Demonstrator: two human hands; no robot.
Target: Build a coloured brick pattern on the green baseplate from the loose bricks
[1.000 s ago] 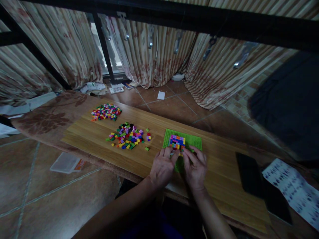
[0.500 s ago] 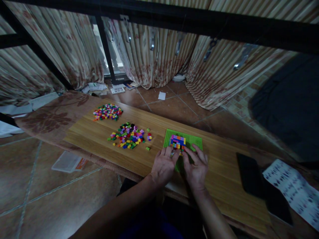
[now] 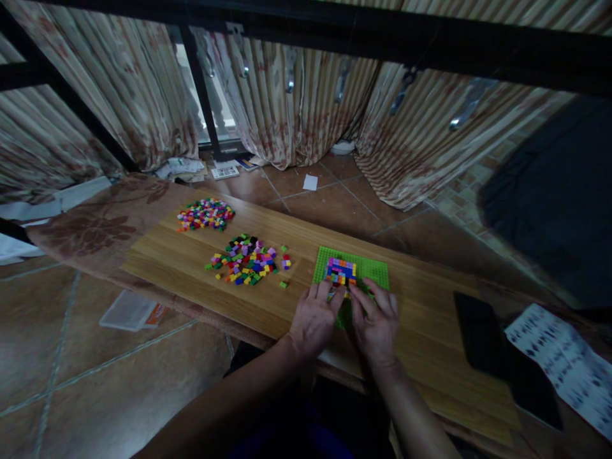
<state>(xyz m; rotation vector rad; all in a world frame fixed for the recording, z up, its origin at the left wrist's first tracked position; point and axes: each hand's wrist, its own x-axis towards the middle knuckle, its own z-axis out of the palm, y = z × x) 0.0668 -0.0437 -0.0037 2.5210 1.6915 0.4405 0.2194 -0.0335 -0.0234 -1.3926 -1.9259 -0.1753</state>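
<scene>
On the wooden board lies a green studded baseplate [image 3: 377, 271]. A low build of colourful toy building bricks [image 3: 342, 268] sits on it, with pink, purple, blue and orange bricks showing. My left hand [image 3: 313, 319] is closed at the build's near left corner, fingers and thumb gripping its edge. At the near right corner, my right hand [image 3: 377, 322] has thumb and index finger pinched together against the build. Whatever is between those fingertips is hidden. Both hands cover the near part of the build and of the baseplate.
Left of the baseplate lies a loose pile of bricks [image 3: 248, 260], and farther back a pile of smaller pieces [image 3: 205, 213]. A black tablet-like slab [image 3: 480, 331] and a printed sheet [image 3: 559, 363] lie at the right. A clear plastic lid [image 3: 127, 310] rests on the floor.
My right hand's fingers have drawn closer together and down toward the build's near right corner. My left hand stays in place.
</scene>
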